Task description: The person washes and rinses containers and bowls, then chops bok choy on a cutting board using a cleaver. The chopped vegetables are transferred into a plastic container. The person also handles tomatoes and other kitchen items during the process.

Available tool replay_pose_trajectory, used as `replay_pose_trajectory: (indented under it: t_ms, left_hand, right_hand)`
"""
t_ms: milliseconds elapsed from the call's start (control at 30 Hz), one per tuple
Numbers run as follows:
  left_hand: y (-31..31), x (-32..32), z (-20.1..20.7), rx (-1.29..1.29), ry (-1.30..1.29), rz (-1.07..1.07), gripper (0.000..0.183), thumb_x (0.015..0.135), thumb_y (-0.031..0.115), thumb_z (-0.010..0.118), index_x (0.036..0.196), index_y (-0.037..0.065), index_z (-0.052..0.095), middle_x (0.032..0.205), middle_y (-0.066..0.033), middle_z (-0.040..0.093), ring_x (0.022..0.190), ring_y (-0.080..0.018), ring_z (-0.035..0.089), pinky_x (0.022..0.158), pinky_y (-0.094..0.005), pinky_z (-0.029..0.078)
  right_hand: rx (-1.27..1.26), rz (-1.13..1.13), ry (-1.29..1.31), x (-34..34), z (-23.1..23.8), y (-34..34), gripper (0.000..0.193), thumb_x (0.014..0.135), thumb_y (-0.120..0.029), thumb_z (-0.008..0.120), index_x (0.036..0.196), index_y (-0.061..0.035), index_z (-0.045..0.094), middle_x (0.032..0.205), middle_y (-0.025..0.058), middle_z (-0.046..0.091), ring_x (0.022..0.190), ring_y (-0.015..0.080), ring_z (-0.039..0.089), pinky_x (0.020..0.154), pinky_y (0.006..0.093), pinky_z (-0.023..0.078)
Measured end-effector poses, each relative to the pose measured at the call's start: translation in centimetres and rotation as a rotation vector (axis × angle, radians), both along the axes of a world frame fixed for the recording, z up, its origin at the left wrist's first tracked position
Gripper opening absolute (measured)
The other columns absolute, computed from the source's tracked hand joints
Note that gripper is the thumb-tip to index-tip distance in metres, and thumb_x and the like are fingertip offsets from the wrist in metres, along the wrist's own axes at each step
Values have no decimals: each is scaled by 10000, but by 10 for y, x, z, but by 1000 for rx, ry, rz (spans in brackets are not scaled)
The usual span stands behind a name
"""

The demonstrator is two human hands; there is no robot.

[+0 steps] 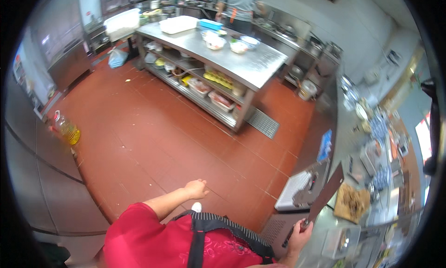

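My right hand (300,238) is closed around the dark handle of a cleaver (326,193). The wide blade slants up and to the right, just in front of the steel counter's edge. Beside the blade, a wooden cutting board (352,202) carries a heap of brown chopped food. A clear plastic container (341,242) sits on the counter nearer to me. My left hand (197,189) hangs over the red floor with loosely bent fingers, and nothing shows in it.
A steel island table (267,66) stands ahead, bearing bowls and a white tub (179,24). An oil bottle (67,128) is on the floor at left, near steel cabinets (55,175). A floor drain grate (264,124) lies beside the island. Another person (239,5) stands behind it.
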State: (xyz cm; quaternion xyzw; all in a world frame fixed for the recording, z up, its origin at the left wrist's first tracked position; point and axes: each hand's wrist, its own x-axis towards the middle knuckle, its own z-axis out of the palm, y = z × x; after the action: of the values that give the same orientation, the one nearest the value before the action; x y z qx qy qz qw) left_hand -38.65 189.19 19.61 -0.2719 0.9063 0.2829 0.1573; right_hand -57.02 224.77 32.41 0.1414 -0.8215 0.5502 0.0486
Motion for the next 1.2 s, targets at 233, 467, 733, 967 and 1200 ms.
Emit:
replay_pose_trajectory:
  t_ms: [233, 467, 733, 967, 1200]
  left_hand:
    - [-179, 112, -8, 24, -59, 342, 513, 836, 374, 562, 1172, -11, 521, 1154, -219, 556, 1094, -345, 529, 907, -421, 445]
    - [-360, 126, 3, 25, 274, 530, 505, 848, 355, 567, 1186, -19, 528, 1163, -220, 563, 1065, -347, 554, 918, -406, 444]
    - [-520, 275, -57, 98, 57, 1229, 431, 820, 363, 575, 1087, 26, 610, 1107, -215, 597, 1062, -350, 556, 916, -412, 438]
    - [-396, 432, -171, 139, -260, 2120, 282, 810, 244, 531, 908, 14, 661, 866, -171, 667, 799, -291, 648, 698, -405, 507]
    - [-504, 498, -224, 707, -402, 1931, 360, 811, 334, 543, 922, 9, 650, 889, -199, 658, 792, -321, 645, 711, -424, 501]
  right_hand:
    - [673, 136, 119, -54, -68, -216, 325, 768, -269, 648, 721, 46, 582, 673, 212, 611, 635, 373, 596, 611, 447, 454]
    - [1038, 367, -145, -70, -185, -383, 377, 694, -328, 657, 802, 34, 665, 787, 263, 633, 819, 405, 630, 747, 463, 487]
    - [1034, 797, 14, -37, -202, -788, 354, 756, -337, 657, 874, -3, 633, 886, 225, 639, 870, 388, 611, 761, 474, 484]
    - [1162, 1330, 393, 106, -188, -1164, 375, 796, -391, 605, 902, -33, 638, 923, 204, 649, 876, 366, 624, 775, 438, 501]
    - [1368, 1149, 174, 210, -219, -1339, 490, 743, -423, 651, 967, 13, 647, 989, 228, 636, 951, 353, 616, 829, 416, 491]
